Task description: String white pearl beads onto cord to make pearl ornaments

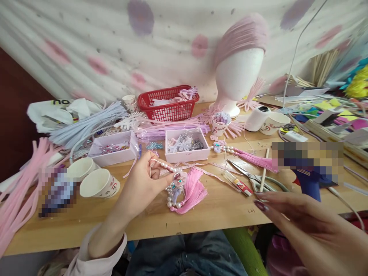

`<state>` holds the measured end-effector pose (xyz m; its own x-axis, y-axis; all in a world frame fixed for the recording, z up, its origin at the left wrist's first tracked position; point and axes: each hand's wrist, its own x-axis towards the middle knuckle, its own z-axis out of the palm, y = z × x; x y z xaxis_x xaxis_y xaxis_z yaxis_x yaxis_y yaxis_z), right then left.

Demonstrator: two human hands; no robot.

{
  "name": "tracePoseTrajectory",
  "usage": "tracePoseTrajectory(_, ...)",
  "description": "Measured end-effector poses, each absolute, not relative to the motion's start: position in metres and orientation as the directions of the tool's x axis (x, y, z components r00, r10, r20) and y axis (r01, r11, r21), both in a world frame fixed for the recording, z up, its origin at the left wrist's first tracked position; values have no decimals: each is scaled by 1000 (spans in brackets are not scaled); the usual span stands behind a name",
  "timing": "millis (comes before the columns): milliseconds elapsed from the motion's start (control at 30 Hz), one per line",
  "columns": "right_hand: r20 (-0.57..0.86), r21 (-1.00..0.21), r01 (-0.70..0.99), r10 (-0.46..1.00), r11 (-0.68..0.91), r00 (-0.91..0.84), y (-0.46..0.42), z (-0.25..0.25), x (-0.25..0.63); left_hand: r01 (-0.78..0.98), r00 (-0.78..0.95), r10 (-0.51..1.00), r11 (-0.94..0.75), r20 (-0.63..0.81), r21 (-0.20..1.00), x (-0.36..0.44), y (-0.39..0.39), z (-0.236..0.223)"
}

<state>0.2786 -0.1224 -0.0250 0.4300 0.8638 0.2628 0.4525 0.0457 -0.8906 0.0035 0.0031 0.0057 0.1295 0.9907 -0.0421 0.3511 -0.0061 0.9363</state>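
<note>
My left hand [143, 180] pinches a string of white pearls [165, 166] that ends in a jewelled charm and a pink tassel [193, 190]; the tassel and more pearls rest on the wooden table [224, 209]. My right hand [299, 218] hovers at the table's near right edge with fingers stretched out and nothing in them. Its fingertips point toward a pair of scissors [253, 177] and a thin wooden stick [263, 172].
Two white boxes [186, 145] of beads, a red basket [168, 102], paper cups [99, 183], bundles of pink and blue pipe cleaners [23, 172], a second pearl tassel [253, 158], a glue tube [238, 184], a blue glue gun [309, 184] and a foam head with a pink hat [240, 65] crowd the table.
</note>
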Motion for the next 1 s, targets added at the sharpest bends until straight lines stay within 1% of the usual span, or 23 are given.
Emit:
tracePoseTrajectory(33, 259, -898, 436, 878, 65, 402, -110, -20, 265, 362, 117, 992, -3, -42, 932, 2, 1, 9)
tracePoseTrajectory(100, 292, -911, 383, 895, 152, 338, -89, -15, 242, 360, 102, 994, -5, -34, 933, -2, -4, 13)
tracePoseTrajectory(200, 312, -939, 220, 925, 265, 217, -64, -18, 224, 316, 126, 991, 2, -44, 949, -6, -9, 18)
tracePoseTrajectory(267, 312, -948, 117, 937, 296, 156, -53, -24, 218, 274, 146, 987, 19, -61, 962, -7, -11, 19)
tracePoseTrajectory(333, 313, -950, 70, 938, 305, 152, -47, -30, 216, 238, 158, 985, 36, -76, 971, -7, -12, 19)
tracePoseTrajectory(467, 283, -959, 92, 927, 268, 247, -42, -36, 216, 232, 162, 983, 50, -89, 971, -7, -14, 20)
tracePoseTrajectory(567, 234, -968, 165, 925, 191, 301, -40, -35, 217, 242, 139, 985, 66, -102, 968, -7, -17, 20)
tracePoseTrajectory(633, 220, -965, 206, 927, 161, 305, -40, -33, 215, 232, 121, 986, 80, -110, 969, -8, -18, 19)
tracePoseTrajectory(667, 213, -967, 199, 934, 160, 286, -39, -33, 213, 227, 113, 987, 82, -110, 970, -8, -18, 18)
tracePoseTrajectory(767, 232, -968, 140, 953, 207, 195, -38, -34, 207, 226, 91, 991, 76, -99, 971, -9, -16, 15)
tracePoseTrajectory(900, 368, -919, 200, 922, 341, 119, -38, -35, 200, 213, 69, 994, 72, -88, 974, -12, -13, 12)
tracePoseTrajectory(933, 384, -912, 199, 917, 359, 106, -38, -35, 199, 207, 69, 993, 76, -92, 975, -13, -13, 11)
tracePoseTrajectory(1000, 366, -922, 178, 924, 345, 106, -39, -35, 197, 190, 70, 992, 86, -101, 978, -14, -12, 10)
